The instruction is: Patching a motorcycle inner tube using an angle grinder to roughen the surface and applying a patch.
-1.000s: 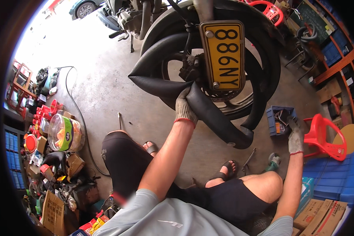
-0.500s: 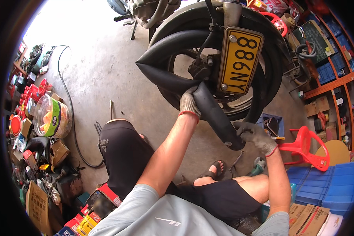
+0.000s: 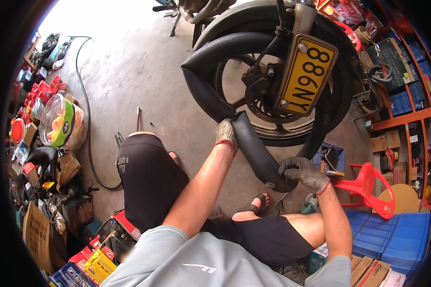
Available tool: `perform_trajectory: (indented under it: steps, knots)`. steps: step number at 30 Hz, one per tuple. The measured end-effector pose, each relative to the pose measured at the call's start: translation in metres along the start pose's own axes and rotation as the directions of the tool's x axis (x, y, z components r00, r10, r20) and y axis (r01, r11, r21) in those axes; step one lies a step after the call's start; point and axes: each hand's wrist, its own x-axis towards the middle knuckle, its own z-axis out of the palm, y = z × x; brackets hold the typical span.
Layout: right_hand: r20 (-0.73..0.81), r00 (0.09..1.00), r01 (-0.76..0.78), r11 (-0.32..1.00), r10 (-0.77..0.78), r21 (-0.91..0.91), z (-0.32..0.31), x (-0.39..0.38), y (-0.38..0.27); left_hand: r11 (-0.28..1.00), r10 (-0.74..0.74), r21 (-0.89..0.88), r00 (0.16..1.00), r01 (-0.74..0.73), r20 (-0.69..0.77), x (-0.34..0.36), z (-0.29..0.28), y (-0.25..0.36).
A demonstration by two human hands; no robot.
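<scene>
A black inner tube hangs in a kinked loop over the front wheel of a motorcycle, which carries a yellow plate and a brake caliper. My left hand, in a grey knit glove with a red cuff, is closed round the tube at a fold below the wheel's hub. My right hand, gloved alike, has its fingers curled on the tube's lower bend, close to a round patch or fitting too small to make out.
A blue crate, red stool and blue plastic panels are at my right, before orange shelving. At my left lie a black hose, clear tub and piled parts and boxes. A metal tool lies on the floor.
My right hand has moved left from beside the blue crate onto the tube's lower bend and taken hold there. My left hand still grips the tube, whose lower part has shifted slightly down.
</scene>
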Motion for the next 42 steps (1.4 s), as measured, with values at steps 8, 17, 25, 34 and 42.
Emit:
perform_trajectory:
  steps: [8,17,25,34,42]
  knots:
    - [0.011,0.995,0.102,0.993,-0.103,0.057,-0.005,0.026,0.017,1.0,-0.022,0.007,0.996,0.023,-0.09,0.034,-0.03,-0.008]
    - [-0.015,0.998,0.065,0.997,-0.064,0.035,-0.002,0.031,0.009,0.998,-0.031,0.05,0.999,0.034,-0.044,0.065,-0.045,-0.011]
    - [0.015,0.998,0.064,0.997,-0.064,-0.046,-0.001,0.029,0.011,0.994,-0.054,-0.091,0.999,0.054,0.001,0.045,-0.027,-0.008]
    - [0.067,0.997,0.048,0.981,-0.036,-0.189,0.008,0.031,0.004,0.997,-0.062,-0.054,0.998,0.062,-0.002,0.05,-0.032,-0.009]
    - [0.086,0.996,0.053,0.979,-0.036,-0.197,0.01,0.031,0.002,0.997,-0.058,-0.055,0.998,0.058,-0.014,0.057,-0.035,-0.011]
